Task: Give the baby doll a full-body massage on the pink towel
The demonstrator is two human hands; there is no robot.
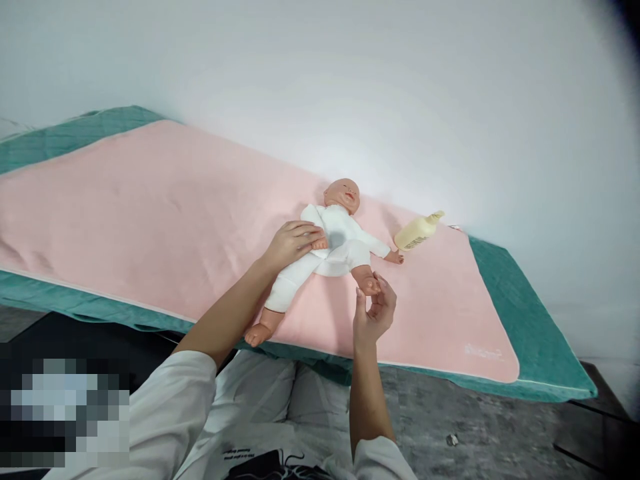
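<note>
A bald baby doll (337,217) in a white outfit lies on its back on the pink mat (125,220), its head away from me. My left hand (293,245) is over the doll's forearm at its belly, fingers closed on it. The doll's small hand pokes out under my fingertips; my thumb is hidden. My right hand (376,310) has its thumb and curled fingers around the doll's foot (369,285), and that leg is bent. The doll's other leg stretches toward me, its foot at the mat's near edge. Its other arm is spread out to the right.
A pale yellow pump bottle (415,233) lies tilted on the mat beside the doll's outstretched hand. Under the mat is a green padded table cover (530,320). A white wall (320,87) rises behind. A small crumpled scrap (452,440) is on the grey floor.
</note>
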